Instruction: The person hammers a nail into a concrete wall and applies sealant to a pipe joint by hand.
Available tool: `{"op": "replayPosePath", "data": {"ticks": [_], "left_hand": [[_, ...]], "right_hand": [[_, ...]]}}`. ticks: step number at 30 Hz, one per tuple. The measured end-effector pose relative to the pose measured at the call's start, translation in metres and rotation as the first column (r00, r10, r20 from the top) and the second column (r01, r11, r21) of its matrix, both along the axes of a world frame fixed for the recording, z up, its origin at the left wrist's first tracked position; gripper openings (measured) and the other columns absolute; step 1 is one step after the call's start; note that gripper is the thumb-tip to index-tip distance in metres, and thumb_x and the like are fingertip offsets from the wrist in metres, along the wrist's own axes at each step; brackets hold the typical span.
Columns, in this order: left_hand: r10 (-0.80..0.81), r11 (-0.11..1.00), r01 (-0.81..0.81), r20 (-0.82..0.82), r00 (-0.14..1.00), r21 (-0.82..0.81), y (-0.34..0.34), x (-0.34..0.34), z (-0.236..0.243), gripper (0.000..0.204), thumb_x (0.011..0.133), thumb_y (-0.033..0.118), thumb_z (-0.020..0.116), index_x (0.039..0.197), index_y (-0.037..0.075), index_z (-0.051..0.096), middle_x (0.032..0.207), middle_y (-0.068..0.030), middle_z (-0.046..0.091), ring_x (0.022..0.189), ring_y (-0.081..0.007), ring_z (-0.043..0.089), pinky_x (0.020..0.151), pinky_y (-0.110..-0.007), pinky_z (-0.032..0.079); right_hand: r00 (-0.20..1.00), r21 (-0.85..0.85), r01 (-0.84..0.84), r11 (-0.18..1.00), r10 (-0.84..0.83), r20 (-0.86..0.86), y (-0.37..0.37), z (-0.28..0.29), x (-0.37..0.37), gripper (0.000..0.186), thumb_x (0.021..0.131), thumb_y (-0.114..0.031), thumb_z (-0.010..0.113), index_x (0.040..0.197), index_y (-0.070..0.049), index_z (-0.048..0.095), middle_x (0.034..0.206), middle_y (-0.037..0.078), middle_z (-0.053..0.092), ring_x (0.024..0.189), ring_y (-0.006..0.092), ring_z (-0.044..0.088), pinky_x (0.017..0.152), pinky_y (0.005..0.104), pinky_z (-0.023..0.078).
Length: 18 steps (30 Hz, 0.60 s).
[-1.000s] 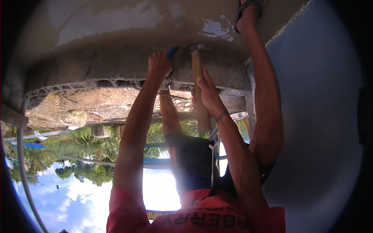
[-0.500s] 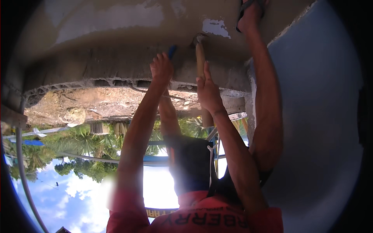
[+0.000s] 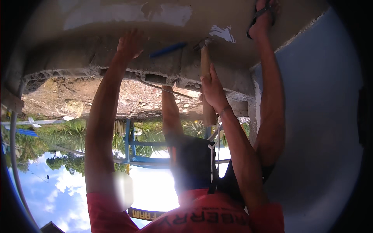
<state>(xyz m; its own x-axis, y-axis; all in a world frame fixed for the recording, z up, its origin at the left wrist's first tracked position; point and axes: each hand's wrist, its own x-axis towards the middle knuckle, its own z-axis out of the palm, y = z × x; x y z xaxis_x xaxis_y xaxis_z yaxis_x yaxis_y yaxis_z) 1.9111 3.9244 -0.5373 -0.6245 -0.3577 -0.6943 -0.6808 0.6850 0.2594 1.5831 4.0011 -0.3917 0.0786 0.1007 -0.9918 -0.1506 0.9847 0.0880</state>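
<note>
While the left hand [image 3: 130, 42] presses spread fingers on the grey concrete slab [image 3: 97, 58], right hand [image 3: 213, 88] grips a wooden-handled hammer [image 3: 204, 73] beside a blue chisel [image 3: 168, 49].

left hand [image 3: 130, 42] flat on concrete ledge [image 3: 77, 58], right hand [image 3: 213, 87] gripping wood-handled hammer [image 3: 206, 70], blue chisel [image 3: 168, 49] btwn them
</note>
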Motion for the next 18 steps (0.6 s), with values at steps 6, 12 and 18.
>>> {"op": "replayPosePath", "data": {"ticks": [6, 12, 18], "left_hand": [[0.274, 0.917, -0.352, 0.346, 0.897, 0.189, 0.049, -0.078, 0.003, 0.049, 0.089, 0.043, 0.061, 0.127, 0.013, 0.056, 0.129, -0.0147, 0.052, 0.116, -0.0305, 0.056, 0.089, -0.046, 0.049], [0.191, 0.973, -0.224, 0.368, 0.910, 0.049, 0.057, -0.079, -0.027, 0.037, 0.088, 0.028, 0.057, 0.121, 0.012, 0.056, 0.127, -0.0135, 0.053, 0.114, -0.0282, 0.056, 0.084, -0.045, 0.050], [0.258, 0.938, -0.317, 0.333, 0.907, 0.137, 0.062, -0.083, -0.041, 0.038, 0.087, 0.010, 0.055, 0.125, 0.012, 0.052, 0.120, -0.0126, 0.054, 0.113, -0.0300, 0.054, 0.088, -0.043, 0.048]], "right_hand": [[0.769, -0.083, -0.635, 0.768, 0.638, 0.027, -0.046, 0.039, -0.023, 0.073, 0.097, -0.022, 0.047, 0.154, -0.017, 0.002, 0.093, 0.028, 0.066, 0.079, 0.0442, 0.067, 0.072, 0.0520, 0.055], [0.641, -0.153, -0.755, 0.637, 0.767, 0.030, -0.114, 0.060, -0.054, 0.070, 0.096, -0.020, 0.050, 0.153, -0.016, 0.009, 0.086, 0.028, 0.066, 0.082, 0.0481, 0.065, 0.076, 0.0544, 0.052], [0.609, -0.307, -0.778, 0.547, 0.776, -0.161, -0.137, 0.052, -0.063, 0.068, 0.096, -0.018, 0.051, 0.152, -0.013, 0.013, 0.078, 0.029, 0.064, 0.078, 0.0484, 0.065, 0.071, 0.0540, 0.053]]}}
